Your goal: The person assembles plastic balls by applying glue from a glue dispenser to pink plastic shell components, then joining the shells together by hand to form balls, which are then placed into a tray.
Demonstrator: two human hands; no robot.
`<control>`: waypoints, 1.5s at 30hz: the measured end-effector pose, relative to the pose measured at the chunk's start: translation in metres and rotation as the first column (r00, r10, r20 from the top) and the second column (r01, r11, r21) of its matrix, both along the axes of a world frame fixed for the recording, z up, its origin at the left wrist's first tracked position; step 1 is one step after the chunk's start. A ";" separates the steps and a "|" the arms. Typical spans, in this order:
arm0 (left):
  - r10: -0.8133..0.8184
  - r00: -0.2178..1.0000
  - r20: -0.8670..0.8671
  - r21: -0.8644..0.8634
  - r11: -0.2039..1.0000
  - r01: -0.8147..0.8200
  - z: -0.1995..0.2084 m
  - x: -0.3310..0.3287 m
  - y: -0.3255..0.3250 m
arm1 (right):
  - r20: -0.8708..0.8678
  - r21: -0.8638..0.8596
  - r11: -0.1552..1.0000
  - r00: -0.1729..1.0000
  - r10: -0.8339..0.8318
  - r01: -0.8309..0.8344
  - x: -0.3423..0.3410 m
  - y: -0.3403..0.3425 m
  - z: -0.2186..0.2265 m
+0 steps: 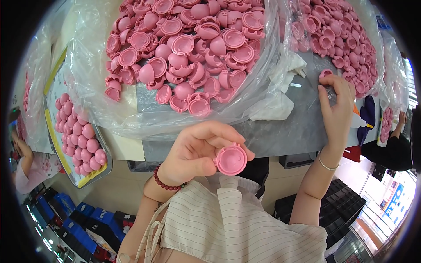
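Observation:
My left hand is closed on a round pink plastic half-shell, pinched between thumb and fingers with its hollow side showing. It is held just off the table's near edge. My right hand reaches to the right part of the table, fingers curled at a small pink cup-shaped piece by the edge of a heap. That piece shows just past the index fingertip; the far side of the grip is hidden. In front of my left hand lies a big heap of pink half-shells on clear plastic.
A second heap of smaller pink cups lies at the far right. A tray of closed pink balls stands at left. Crumpled white plastic lies between the heaps. Black crates stand below at right. Other people sit at both sides.

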State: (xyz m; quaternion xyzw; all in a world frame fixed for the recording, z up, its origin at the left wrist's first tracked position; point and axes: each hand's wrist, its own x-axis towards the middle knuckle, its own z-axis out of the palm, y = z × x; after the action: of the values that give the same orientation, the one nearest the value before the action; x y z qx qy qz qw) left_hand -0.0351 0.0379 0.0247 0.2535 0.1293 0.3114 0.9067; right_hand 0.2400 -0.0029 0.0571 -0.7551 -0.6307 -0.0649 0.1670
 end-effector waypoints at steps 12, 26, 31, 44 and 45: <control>-0.084 0.985 0.148 0.078 0.994 0.073 -0.007 -0.003 0.003 | -0.737 -0.002 0.998 0.675 0.039 -0.059 -0.045 -0.024 0.016; 0.068 0.995 -0.068 0.112 0.992 -0.060 -0.001 0.003 -0.001 | -0.459 -0.092 0.995 0.886 -0.067 0.027 -0.071 -0.033 0.006; 0.046 0.988 -0.150 0.232 0.973 -0.010 0.002 0.006 -0.002 | -0.681 0.234 0.969 0.697 0.225 -0.084 -0.081 -0.044 0.012; 0.089 0.980 -0.179 0.496 0.868 0.011 -0.002 0.007 -0.001 | -0.669 0.376 0.885 0.580 0.465 -0.276 -0.112 -0.030 -0.005; 0.095 0.979 -0.182 0.478 0.878 0.004 -0.002 0.007 -0.002 | -0.670 0.375 0.885 0.579 0.465 -0.278 -0.111 -0.030 -0.006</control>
State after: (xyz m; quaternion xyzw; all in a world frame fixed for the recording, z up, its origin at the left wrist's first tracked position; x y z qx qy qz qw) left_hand -0.0281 0.0362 0.0223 0.4952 0.1449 0.3278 0.7914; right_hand 0.1285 -0.0328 0.0514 -0.5395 -0.6393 0.2132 0.5048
